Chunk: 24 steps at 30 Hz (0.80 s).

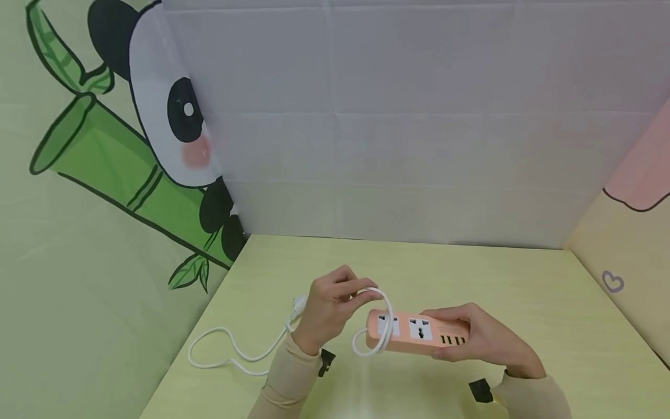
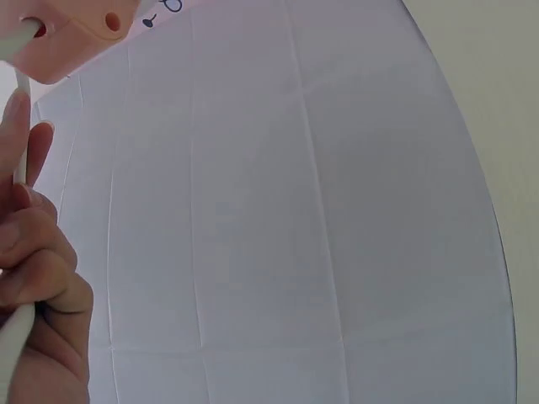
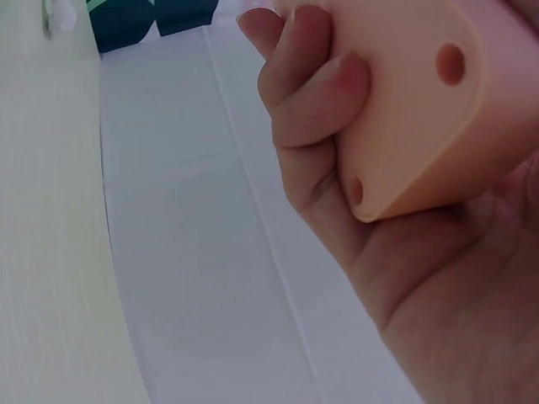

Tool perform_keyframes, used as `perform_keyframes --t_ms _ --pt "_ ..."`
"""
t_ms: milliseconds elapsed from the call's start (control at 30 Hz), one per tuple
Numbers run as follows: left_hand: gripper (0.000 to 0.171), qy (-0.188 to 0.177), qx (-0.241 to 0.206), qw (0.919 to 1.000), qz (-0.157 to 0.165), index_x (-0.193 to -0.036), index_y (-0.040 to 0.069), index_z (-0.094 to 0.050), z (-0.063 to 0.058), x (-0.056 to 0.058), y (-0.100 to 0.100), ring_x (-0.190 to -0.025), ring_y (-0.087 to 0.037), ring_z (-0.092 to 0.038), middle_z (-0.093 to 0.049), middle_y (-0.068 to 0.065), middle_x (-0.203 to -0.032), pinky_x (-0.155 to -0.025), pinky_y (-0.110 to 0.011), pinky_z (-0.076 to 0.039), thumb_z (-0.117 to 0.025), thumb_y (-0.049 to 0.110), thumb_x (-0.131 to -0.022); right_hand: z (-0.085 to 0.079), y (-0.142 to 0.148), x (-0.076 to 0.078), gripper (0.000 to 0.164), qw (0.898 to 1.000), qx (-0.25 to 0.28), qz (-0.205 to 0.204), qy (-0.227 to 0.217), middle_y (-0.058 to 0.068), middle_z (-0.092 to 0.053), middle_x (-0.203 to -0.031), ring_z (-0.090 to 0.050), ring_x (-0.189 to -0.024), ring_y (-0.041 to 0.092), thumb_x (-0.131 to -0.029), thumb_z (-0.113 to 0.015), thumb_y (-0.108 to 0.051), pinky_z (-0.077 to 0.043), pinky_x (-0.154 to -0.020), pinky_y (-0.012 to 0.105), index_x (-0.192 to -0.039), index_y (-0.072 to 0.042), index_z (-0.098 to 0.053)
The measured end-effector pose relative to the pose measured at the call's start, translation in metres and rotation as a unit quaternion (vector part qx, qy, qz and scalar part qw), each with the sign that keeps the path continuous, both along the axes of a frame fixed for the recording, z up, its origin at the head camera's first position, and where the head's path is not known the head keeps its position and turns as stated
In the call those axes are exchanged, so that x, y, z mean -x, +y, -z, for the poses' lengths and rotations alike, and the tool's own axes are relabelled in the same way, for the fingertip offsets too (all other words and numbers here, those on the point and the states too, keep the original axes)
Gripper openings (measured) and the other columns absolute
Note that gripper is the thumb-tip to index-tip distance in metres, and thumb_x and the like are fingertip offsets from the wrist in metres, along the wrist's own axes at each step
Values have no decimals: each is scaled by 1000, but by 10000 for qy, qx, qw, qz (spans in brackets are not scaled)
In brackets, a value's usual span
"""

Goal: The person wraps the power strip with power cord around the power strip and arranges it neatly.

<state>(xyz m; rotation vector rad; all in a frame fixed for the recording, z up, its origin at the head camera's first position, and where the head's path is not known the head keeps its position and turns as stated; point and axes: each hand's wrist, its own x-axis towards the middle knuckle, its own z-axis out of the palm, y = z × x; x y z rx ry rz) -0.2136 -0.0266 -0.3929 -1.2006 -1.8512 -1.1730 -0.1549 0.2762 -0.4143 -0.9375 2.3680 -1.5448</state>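
A pink power strip (image 1: 403, 343) with white sockets and several dark USB ports is held above the table by my right hand (image 1: 489, 337), thumb on the near side and fingers behind. In the right wrist view, fingers curl round the end of the power strip (image 3: 404, 109). My left hand (image 1: 337, 302) pinches the white cord (image 1: 388, 314), which loops in front of the strip's left end. The left wrist view has the left hand (image 2: 38, 252) with cord running through its curled fingers, below the strip's corner (image 2: 76, 34).
More white cord (image 1: 230, 334) lies in a loose bend on the pale yellow table (image 1: 419, 273), with its white plug (image 1: 299, 304) beyond the left wrist. Dark pieces (image 1: 480, 390) show near the sleeves. A grey-white sheet (image 1: 392, 128) stands behind; a panda print covers the left wall.
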Motion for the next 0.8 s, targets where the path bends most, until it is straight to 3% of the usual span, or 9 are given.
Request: perform_keyframes --t_ms 300,467,633,800 --pt "13 -357 307 9986 247 -98 11 -81 3 -1 -1 -60 -3 -40 -50 3 -71 -57 -8 -34 -78 6 -86 -2 -1 -5 49 9997 163 -138 127 1 -76 -106 -64 -75 6 -87 -78 -6 -54 -65 27 -134 -10 -65" --pt "15 -697 795 9944 82 -107 13 -80 3 -3 -3 -64 -1 -39 -51 5 -74 -59 -9 -36 -71 12 -94 0 1 -5 52 9992 311 -133 216 3 -75 -108 -65 -75 8 -85 -79 -2 -55 -64 28 -135 -9 -65" --pt "21 -1121 1423 9834 -102 -116 16 -77 0 -6 -6 -67 0 -40 -52 7 -78 -62 -13 -39 -64 18 -100 1 3 -4 54 9986 513 -117 6 5 -75 -105 -65 -79 9 -83 -79 4 -57 -66 28 -134 -6 -64" --pt "27 -857 1919 9776 -68 -126 16 -72 -1 -7 -9 -68 -3 -42 -54 5 -83 -65 -14 -41 -61 13 -102 0 1 -5 56 9969 770 -30 -137 2 -74 -106 -65 -85 8 -82 -78 7 -57 -68 28 -135 -3 -63"
